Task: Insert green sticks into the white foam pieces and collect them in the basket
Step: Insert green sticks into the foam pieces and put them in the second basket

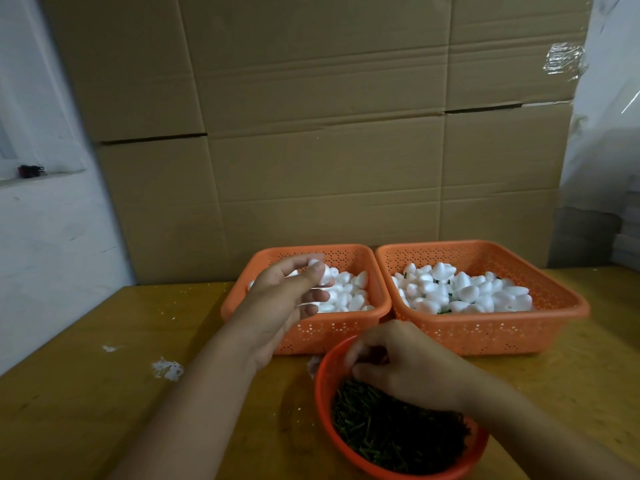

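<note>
Foam pieces (343,294) fill the left orange basket (375,311), and the left hand (287,292) is lifted over it with thumb and fingers curled round a small clutch of them. More foam, with green showing between the pieces, lies in the right orange basket (554,327), which looks like the place for finished ones. Nearer the person, the right hand (412,365) reaches into a round red bowl (323,403) of green sticks (391,434), its fingertips bent down among them; whether a stick is already pinched I cannot tell, since the hand hides its own fingertips. Trouble from here would likely come from the left hand's loose hold: several light pieces held at once could slip and roll off across the table. A thin stick pushed off-centre might also split or crumble the foam, and the white crumbs (168,368) on the wooden table (104,393) suggest this happens. The yellowish tabletop is scuffed. Behind the baskets stands a wall of stacked cardboard boxes (311,133), with a pale wall to the left and clear plastic sheeting to the right.
</note>
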Demonstrator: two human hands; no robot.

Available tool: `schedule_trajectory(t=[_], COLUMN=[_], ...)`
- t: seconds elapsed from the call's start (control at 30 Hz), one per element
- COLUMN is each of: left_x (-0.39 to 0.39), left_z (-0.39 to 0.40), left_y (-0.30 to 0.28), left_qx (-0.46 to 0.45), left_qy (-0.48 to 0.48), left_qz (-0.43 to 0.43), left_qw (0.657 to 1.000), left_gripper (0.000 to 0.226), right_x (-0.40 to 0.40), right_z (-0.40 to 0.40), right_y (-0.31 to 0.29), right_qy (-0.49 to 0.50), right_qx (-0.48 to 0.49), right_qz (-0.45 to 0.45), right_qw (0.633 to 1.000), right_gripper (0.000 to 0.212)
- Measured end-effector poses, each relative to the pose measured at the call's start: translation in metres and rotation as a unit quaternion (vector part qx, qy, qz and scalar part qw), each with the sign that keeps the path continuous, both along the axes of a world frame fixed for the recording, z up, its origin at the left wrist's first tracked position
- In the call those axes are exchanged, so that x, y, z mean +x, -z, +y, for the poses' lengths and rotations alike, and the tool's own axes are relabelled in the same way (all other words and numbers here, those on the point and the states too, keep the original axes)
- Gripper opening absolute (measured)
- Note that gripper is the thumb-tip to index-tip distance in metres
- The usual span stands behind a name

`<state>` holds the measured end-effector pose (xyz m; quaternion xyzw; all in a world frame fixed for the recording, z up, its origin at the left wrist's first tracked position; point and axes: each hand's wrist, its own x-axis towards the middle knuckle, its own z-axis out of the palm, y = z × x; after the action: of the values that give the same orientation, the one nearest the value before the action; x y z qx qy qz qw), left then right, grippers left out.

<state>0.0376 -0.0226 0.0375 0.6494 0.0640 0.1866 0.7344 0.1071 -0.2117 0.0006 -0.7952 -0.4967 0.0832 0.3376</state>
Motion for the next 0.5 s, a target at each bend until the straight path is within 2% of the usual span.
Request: schedule_trajectory(t=[0.03,0.07,0.1,0.13,0.2,0.27,0.33,0.4,0.5], left_x=[0.0,0.001,0.001,0.001,0.001,0.0,-0.001,-0.003,-0.005], left_z=[0.0,-0.001,-0.001,-0.002,-0.002,-0.001,0.0,0.001,0.001], left_y=[-0.001,-0.001,-0.001,-0.001,-0.001,-0.001,-0.001,-0.003,-0.005], left_qx=[-0.034,-0.062,-0.083,-0.098,-0.106,-0.096,-0.083,-0.077,-0.067], left_qy=[0.007,0.018,0.03,0.04,0.056,0.068,0.077,0.085,0.1], left_qz=[0.008,0.013,0.015,0.017,0.017,0.016,0.012,0.01,0.009], left_qw=[0.999,0.998,0.996,0.994,0.993,0.993,0.994,0.993,0.993], left_gripper=[0.044,0.046,0.045,0.042,0.034,0.031,0.028,0.028,0.027], right_x=[0.0,-0.002,-0.003,-0.005,-0.009,-0.013,-0.016,-0.018,-0.018], right_z=[-0.001,-0.001,-0.001,-0.001,-0.001,-0.002,-0.002,-0.002,-0.001], right_y=[-0.004,-0.008,-0.013,-0.018,-0.026,-0.033,-0.039,-0.041,-0.041], right_qy=[-0.002,-0.007,-0.014,-0.021,-0.032,-0.039,-0.043,-0.043,-0.034], right_qx=[0.034,0.083,0.14,0.197,0.289,0.338,0.362,0.372,0.375], right_qz=[0.095,0.211,0.33,0.437,0.568,0.614,0.629,0.632,0.617], right_qw=[0.995,0.974,0.933,0.878,0.77,0.712,0.686,0.679,0.691], right_gripper=[0.011,0.011,0.011,0.012,0.017,0.019,0.018,0.017,0.014])
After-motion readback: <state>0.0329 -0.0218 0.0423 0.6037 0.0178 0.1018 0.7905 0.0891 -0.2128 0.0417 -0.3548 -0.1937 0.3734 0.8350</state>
